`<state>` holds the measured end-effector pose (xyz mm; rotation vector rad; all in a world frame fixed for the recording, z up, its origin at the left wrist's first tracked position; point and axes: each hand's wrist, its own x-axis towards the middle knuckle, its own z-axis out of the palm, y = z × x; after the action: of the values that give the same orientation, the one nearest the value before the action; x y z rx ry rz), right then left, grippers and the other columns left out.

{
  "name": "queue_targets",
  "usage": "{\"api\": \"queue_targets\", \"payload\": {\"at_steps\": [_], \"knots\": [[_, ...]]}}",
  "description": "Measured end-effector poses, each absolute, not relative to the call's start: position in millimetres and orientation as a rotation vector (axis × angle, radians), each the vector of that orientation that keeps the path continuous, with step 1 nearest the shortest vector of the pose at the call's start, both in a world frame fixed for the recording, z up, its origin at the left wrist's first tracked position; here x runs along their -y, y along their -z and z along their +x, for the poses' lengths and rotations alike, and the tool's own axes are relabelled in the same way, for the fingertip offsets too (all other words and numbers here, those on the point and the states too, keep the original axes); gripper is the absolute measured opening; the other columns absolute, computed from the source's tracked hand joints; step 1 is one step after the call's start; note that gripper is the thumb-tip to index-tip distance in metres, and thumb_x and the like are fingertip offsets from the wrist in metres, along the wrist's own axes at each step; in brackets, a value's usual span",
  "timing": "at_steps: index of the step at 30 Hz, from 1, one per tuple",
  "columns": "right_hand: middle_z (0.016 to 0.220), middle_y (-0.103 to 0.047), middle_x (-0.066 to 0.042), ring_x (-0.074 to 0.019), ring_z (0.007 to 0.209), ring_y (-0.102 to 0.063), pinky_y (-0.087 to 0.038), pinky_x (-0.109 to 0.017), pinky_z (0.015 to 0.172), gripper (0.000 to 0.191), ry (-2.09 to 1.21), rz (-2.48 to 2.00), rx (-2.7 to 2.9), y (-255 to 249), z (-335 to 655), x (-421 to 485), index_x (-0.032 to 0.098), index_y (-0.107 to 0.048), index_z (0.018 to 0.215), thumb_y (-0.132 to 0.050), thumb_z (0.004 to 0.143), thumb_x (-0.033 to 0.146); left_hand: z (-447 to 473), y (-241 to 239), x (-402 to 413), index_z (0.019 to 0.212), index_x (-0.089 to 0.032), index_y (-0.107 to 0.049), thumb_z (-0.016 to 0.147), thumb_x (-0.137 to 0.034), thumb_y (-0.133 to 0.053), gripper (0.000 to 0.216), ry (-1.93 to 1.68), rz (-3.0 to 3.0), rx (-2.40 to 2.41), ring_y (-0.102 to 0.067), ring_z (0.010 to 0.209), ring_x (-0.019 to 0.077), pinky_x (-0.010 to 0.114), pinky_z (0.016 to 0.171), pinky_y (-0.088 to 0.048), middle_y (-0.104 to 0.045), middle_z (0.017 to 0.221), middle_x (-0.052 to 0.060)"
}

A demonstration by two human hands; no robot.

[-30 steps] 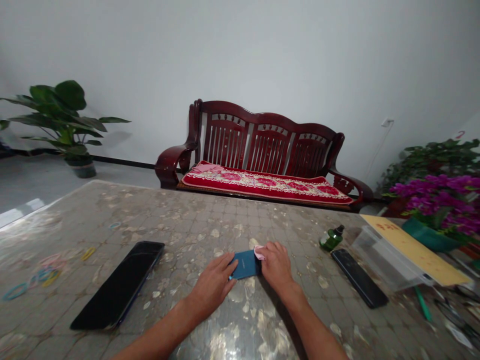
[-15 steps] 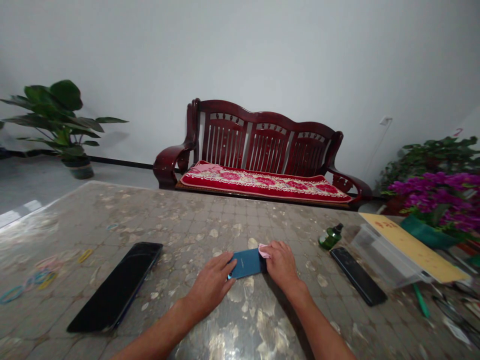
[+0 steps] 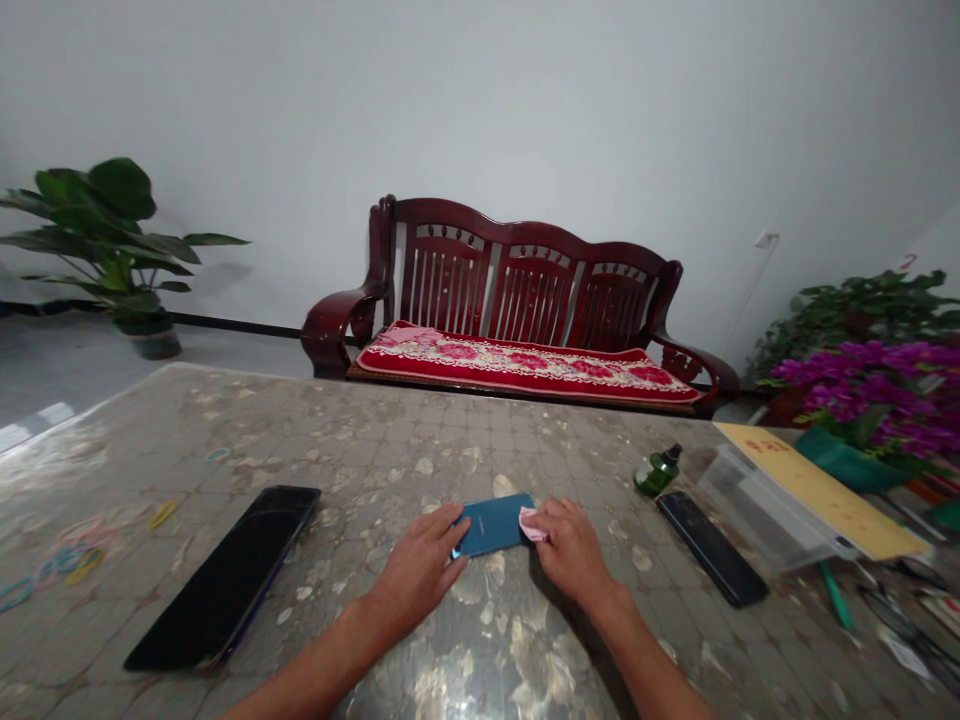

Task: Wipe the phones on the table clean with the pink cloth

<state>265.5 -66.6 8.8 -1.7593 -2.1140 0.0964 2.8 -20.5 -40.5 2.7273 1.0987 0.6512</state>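
Observation:
A small blue phone (image 3: 491, 524) lies flat on the patterned table (image 3: 390, 440), its back up. My left hand (image 3: 420, 566) rests beside it with fingertips pressed on its left end, fingers stretched out. My right hand (image 3: 574, 549) is closed on a small pink cloth (image 3: 532, 524) and presses it against the phone's right end.
A large black phone (image 3: 225, 574) lies at the left, a second black phone (image 3: 711, 548) at the right. A green bottle (image 3: 655, 472), a clear box with a yellow envelope (image 3: 817, 493) and purple flowers (image 3: 885, 392) stand right. Coloured rubber bands (image 3: 64, 560) lie far left. A wooden bench (image 3: 517, 310) stands behind.
My right hand with the pink cloth has slid a little to the right along the blue phone, uncovering more of it. The left hand has kept its place.

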Motion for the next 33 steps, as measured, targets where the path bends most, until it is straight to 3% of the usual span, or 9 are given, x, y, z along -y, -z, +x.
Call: {"api": "queue_targets", "payload": {"at_steps": [10, 17, 24, 33], "knots": [[0.085, -0.063, -0.003, -0.019, 0.087, -0.051, -0.031, -0.029, 0.078, 0.025, -0.024, -1.766, 2.129, -10, 244, 71, 0.024, -0.073, 0.087, -0.056, 0.081, 0.007, 4, 41, 21, 0.13, -0.021, -0.058, 0.087, -0.022, -0.062, 0.044, -0.636, 2.748, -1.111, -0.056, 0.126, 0.0291, 0.047, 0.106, -0.045, -0.057, 0.14, 0.012], [0.089, -0.065, -0.003, -0.0197, 0.09, -0.05, -0.031, -0.03, 0.08, 0.028, 0.019, -1.814, 2.082, -9, 251, 65, 0.027, -0.074, 0.096, -0.056, 0.084, 0.009, 5, 40, 21, 0.129, -0.021, -0.058, 0.086, -0.021, -0.063, 0.044, -0.611, 2.757, -1.122, -0.055, 0.126, 0.0287, 0.045, 0.107, -0.044, -0.057, 0.139, 0.012], [0.084, -0.062, -0.003, -0.0189, 0.087, -0.049, -0.03, -0.03, 0.078, 0.021, 0.016, -1.748, 2.179, -14, 229, 61, 0.024, -0.072, 0.084, -0.056, 0.084, 0.01, 5, 38, 22, 0.13, -0.02, -0.058, 0.085, -0.02, -0.061, 0.045, -0.627, 2.741, -1.118, -0.055, 0.126, 0.0293, 0.046, 0.107, -0.044, -0.057, 0.139, 0.013], [0.087, -0.065, -0.004, -0.0202, 0.09, -0.05, -0.031, -0.031, 0.079, 0.025, 0.01, -1.75, 2.112, -14, 230, 54, 0.026, -0.074, 0.093, -0.055, 0.088, 0.011, 4, 36, 22, 0.129, -0.02, -0.059, 0.087, -0.02, -0.06, 0.042, -0.656, 2.713, -1.096, -0.056, 0.126, 0.0294, 0.046, 0.107, -0.045, -0.058, 0.138, 0.013]]}}
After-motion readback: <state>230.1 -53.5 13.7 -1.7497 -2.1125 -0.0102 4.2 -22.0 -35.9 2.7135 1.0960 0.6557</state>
